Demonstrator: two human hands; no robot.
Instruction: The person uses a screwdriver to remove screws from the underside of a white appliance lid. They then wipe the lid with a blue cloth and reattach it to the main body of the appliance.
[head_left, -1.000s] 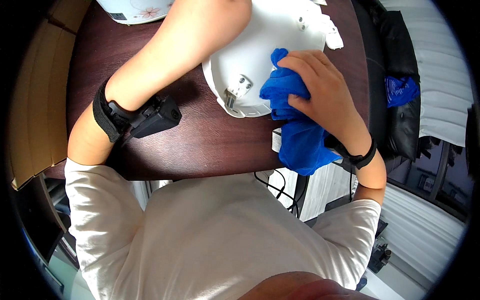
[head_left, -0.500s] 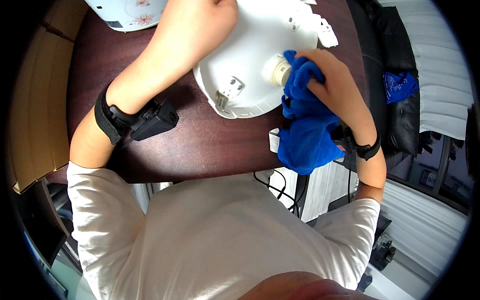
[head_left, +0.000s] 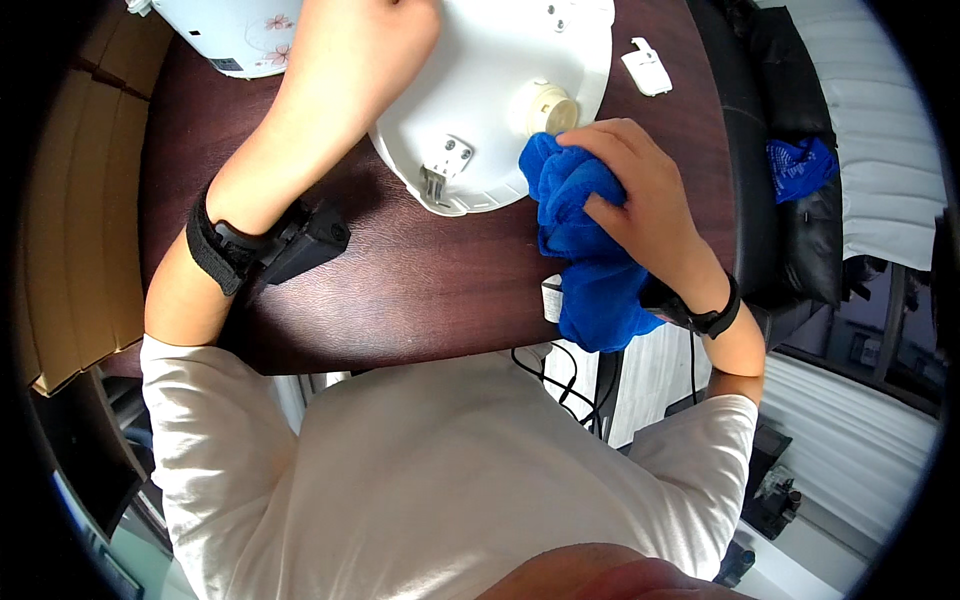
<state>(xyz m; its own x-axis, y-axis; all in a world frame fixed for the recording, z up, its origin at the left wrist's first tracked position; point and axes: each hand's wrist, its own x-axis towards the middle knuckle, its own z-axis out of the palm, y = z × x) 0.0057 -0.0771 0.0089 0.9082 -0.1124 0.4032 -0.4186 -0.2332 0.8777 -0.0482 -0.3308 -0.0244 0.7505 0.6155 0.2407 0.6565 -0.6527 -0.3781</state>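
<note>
A round white plastic cover (head_left: 480, 60) lies at the far middle of the table, its inner side up. A cream-coloured round fitting (head_left: 550, 108) stands out from it, and a small screwed-on metal hinge piece (head_left: 447, 160) sits near its front rim. My left hand (head_left: 385, 40) is closed at the cover's left side; its fingertips are cut off by the upper edge. My right hand (head_left: 635, 185) grips a bunched blue cloth (head_left: 585, 225) just in front of the fitting, close to the cover's rim. The cloth's lower part drapes at the table's front edge.
A white appliance body (head_left: 235, 30) with a flower print stands at the far left. A small white plastic piece (head_left: 648, 68) lies right of the cover. Cardboard boxes (head_left: 75, 230) line the left side. Black cables (head_left: 570, 380) hang below the dark brown table (head_left: 430, 290).
The cover and my left hand have shifted left and slightly away. My right hand with the cloth has moved left and nearer, off the fitting. The small white piece now shows apart from the cover.
</note>
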